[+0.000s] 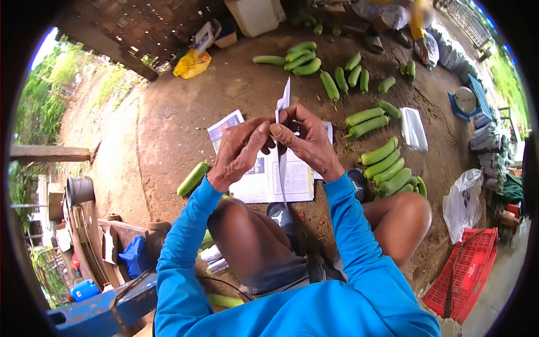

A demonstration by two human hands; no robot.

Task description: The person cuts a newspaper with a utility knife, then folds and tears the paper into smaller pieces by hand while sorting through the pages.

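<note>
My left hand (pixel 240 150) and my right hand (pixel 306 140) are raised in front of me, both pinching a sheet of newspaper (pixel 283 102) held edge-on and upright. The sheet's lower edge hangs down between my knees. Under my hands a spread newspaper (pixel 264 182) lies on the dirt floor. One green gourd (pixel 192 178) lies alone to the left of it. Both my sleeves are blue.
Several green gourds lie in rows to the right (pixel 387 165) and farther back (pixel 300 59). Another person (pixel 401 17) crouches at the far end. A red crate (pixel 469 269), a white plastic bag (pixel 463 202), a weighing scale (pixel 466 101) and a yellow bag (pixel 192 63) stand around.
</note>
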